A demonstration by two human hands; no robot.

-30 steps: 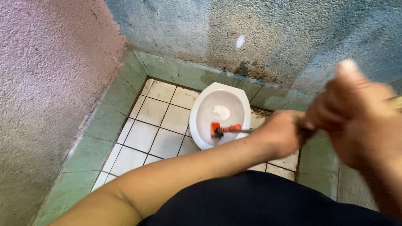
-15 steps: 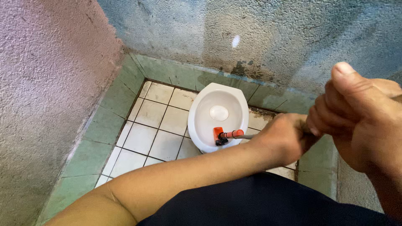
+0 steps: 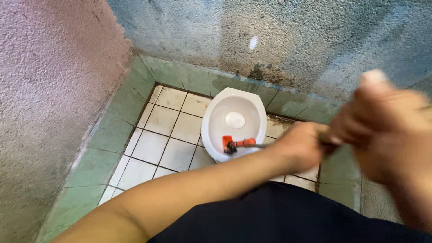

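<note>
I'm gripping a long brush handle with both hands. My left hand is sitting right of centre in the frame, fingers wrapped tight around the shaft, forearm running in from the lower left. My right hand is at the right edge, closer to the camera and blurred — fist looks closed around the upper end of the same handle, thumb on top, but the handle itself is hidden there.

The handle is running left from my left hand down into the toilet bowl, which is sitting at centre frame, white, set low on the floor. The orange brush head is pressing against the near inside wall of the bowl, at its lower edge in the picture, just below the pale drain hole. An orange collar on the shaft is showing just right of the head.

Around the bowl — white floor tiles with dark grout, spreading to the left. Green tiles are forming a sloped border at left and along the back. Rough pinkish wall filling the upper left, stained blue-grey wall across the top. My dark shirt is covering the bottom centre.
</note>
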